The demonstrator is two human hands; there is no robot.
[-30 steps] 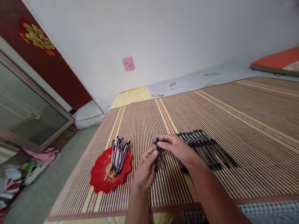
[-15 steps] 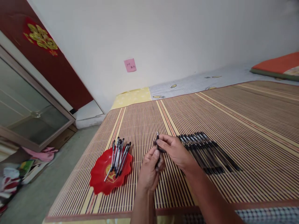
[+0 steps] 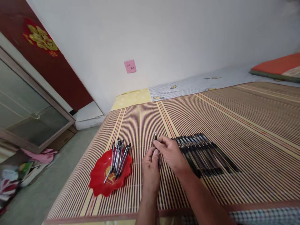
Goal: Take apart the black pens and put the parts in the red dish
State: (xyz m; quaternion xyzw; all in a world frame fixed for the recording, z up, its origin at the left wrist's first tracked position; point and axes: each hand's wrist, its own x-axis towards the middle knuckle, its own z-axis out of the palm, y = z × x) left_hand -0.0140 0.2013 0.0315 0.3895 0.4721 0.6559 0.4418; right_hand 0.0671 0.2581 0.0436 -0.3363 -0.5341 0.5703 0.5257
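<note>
Both my hands meet over the striped bamboo mat (image 3: pixel 234 125) and hold one dark pen (image 3: pixel 156 137) between them. My left hand (image 3: pixel 151 168) grips its lower part. My right hand (image 3: pixel 170 153) pinches the upper part, and the pen's tip sticks up above the fingers. Just right of my right hand lies a row of several black pens (image 3: pixel 203 153) side by side on the mat. Left of my hands sits a red scalloped plate (image 3: pixel 100 179) with several pens (image 3: pixel 119 154) lying across it.
The mat covers a bed whose front edge (image 3: pixel 105 215) runs below my arms. A patterned sheet (image 3: pixel 187 86) shows at the far side by the white wall with a pink note (image 3: pixel 130 66). An orange cushion (image 3: pixel 278 67) lies far right. Floor clutter (image 3: pixel 21 172) and a glass cabinet door (image 3: pixel 28 115) are left.
My hands have drawn closer together on the pen and shifted slightly left and away from me. The view has drifted a little.
</note>
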